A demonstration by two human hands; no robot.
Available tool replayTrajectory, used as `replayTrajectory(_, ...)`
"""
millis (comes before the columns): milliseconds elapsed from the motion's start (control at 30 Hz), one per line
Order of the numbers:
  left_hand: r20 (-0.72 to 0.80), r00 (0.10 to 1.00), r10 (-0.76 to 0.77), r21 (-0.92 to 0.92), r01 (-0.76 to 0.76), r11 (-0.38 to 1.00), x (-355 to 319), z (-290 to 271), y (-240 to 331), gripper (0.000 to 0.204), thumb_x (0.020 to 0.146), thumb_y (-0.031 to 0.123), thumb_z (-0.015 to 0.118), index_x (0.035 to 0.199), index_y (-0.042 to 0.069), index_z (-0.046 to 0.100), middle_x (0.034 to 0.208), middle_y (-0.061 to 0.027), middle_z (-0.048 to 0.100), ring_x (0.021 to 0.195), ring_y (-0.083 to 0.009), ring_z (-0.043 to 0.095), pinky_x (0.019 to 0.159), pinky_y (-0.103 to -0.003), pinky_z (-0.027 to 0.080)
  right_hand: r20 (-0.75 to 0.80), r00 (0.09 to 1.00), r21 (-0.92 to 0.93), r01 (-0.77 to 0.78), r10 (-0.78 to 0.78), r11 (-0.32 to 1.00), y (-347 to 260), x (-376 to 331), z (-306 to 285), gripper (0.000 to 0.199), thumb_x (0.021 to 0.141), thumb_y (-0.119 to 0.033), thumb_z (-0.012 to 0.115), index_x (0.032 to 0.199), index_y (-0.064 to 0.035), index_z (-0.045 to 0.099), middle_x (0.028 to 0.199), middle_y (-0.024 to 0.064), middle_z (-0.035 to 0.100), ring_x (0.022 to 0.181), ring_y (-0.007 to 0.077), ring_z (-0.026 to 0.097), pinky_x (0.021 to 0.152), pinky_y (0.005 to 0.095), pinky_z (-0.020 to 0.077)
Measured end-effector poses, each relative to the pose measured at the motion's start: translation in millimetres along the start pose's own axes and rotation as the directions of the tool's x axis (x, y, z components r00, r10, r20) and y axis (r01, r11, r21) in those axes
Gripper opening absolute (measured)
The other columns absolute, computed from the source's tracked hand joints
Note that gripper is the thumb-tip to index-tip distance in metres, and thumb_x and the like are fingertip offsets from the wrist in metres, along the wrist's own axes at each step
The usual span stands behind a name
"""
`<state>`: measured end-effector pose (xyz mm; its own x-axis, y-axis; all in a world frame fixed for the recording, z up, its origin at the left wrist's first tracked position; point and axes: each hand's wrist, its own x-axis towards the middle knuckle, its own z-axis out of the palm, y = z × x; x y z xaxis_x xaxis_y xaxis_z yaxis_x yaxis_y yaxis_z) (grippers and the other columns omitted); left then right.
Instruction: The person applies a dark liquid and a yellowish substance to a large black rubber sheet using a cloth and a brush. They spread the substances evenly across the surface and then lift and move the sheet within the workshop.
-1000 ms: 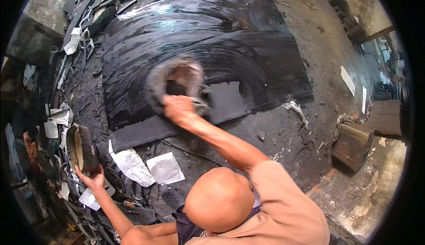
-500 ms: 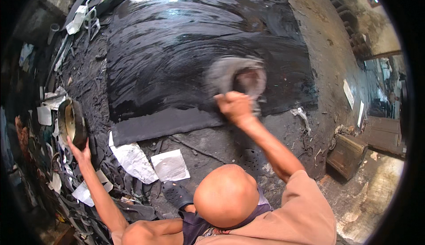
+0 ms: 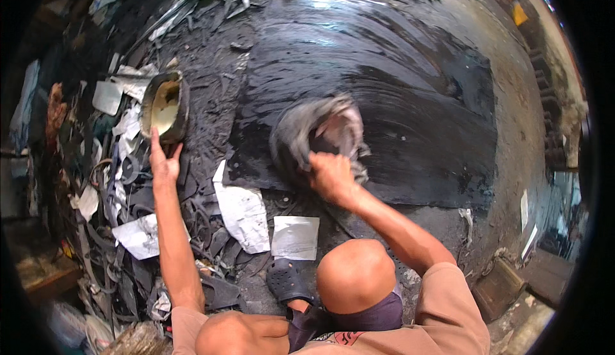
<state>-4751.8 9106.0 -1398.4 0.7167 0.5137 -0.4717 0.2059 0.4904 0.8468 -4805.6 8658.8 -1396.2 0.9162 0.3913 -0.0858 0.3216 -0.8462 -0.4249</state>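
My left hand (image 3: 164, 159) grips the near rim of a dark round bowl (image 3: 182, 108), fingers beneath and thumb over the edge. The bowl tilts, showing a pale yellowish inside; whether that is liquid I cannot tell. Closed on a bunched grey rag (image 3: 291, 131), my right hand (image 3: 333, 177) is over the near part of a large black sheet (image 3: 423, 143). Motion blurs the rag, which shows a brownish patch in its folds. Curved, glossy streaks run across the sheet, which lies flat on the floor.
White paper pieces (image 3: 243, 217) and a pale square (image 3: 295, 238) lie between the sheet and my feet. Scraps and dark strips (image 3: 128, 227) pile up at the left. A brown box (image 3: 498, 289) stands at the right, with dark stacked pieces (image 3: 552, 124) along the wall.
The whole view has shifted, so things appear farther right. My right hand has swept the rag left and nearer over the sheet. The matte strip at its near left edge now looks dark.
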Motion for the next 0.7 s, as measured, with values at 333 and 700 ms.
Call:
replayTrajectory(333,-0.23,0.952,0.203,-0.013,-0.212,0.977,-51,-31,-2,0.073,0.098,0.044,0.072,0.153,0.007,0.044,0.15,-0.0202,0.043,0.137,-0.0363,0.046,0.107,-0.053,0.049,-0.175,0.898,0.16,0.43,-0.403,0.889,-101,44,76,0.025,0.087,-0.017,0.065,0.11,-0.0089,0.067,0.091,0.017,0.07,0.077,0.0376,0.071,0.065,0.0522,0.0556)
replayTrajectory(700,0.015,0.981,0.192,0.24,-0.19,0.952,-164,-58,-54,0.037,0.106,0.02,0.063,0.138,0.005,0.057,0.127,-0.007,0.065,0.116,-0.0179,0.064,0.101,-0.037,0.052,-0.406,0.709,-0.056,-0.649,0.576,0.759,233,-216,-76,0.051,0.095,-0.047,0.072,0.075,0.0002,0.065,0.078,0.0241,0.069,0.072,0.045,0.068,0.063,0.0523,0.0497)
